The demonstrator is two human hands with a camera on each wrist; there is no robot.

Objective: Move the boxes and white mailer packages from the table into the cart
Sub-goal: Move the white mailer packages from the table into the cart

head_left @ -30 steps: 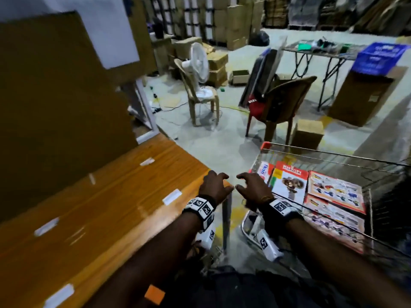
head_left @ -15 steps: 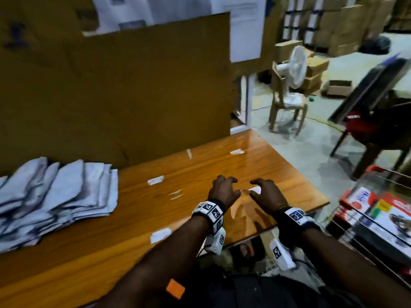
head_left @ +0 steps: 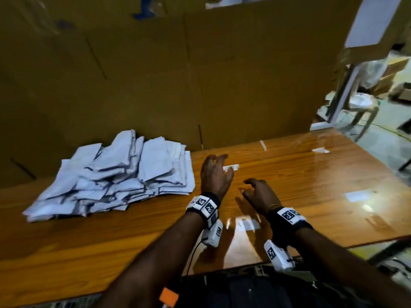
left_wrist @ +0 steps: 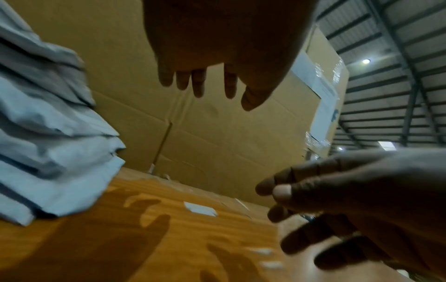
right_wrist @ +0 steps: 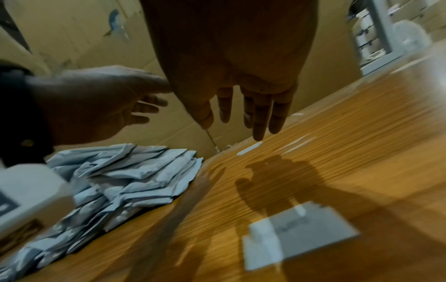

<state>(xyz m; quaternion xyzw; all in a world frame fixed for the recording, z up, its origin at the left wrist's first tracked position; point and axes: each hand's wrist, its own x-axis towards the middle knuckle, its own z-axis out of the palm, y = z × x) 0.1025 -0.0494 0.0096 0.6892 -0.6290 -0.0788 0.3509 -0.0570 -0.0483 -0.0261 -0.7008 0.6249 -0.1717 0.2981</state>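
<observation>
Wooden table [head_left: 311, 185], mailer pile [head_left: 124, 174], seemingly empty hands [head_left: 214, 174] above

The right grip [right_wrist: 241, 114] hangs empty above the wooden worktop [right_wrist: 337, 152], fingers [right_wrist: 260, 118] loosely spread. To its left, the left grip [right_wrist: 96, 106] reaches out over a heap of white mailer packages [right_wrist: 125, 181], holding nothing.

Dim warm indoor light, glare patches on the glossy table [head_left: 289, 185], hand shadows across it, motion blur throughout, wide-angle bending at edges
</observation>
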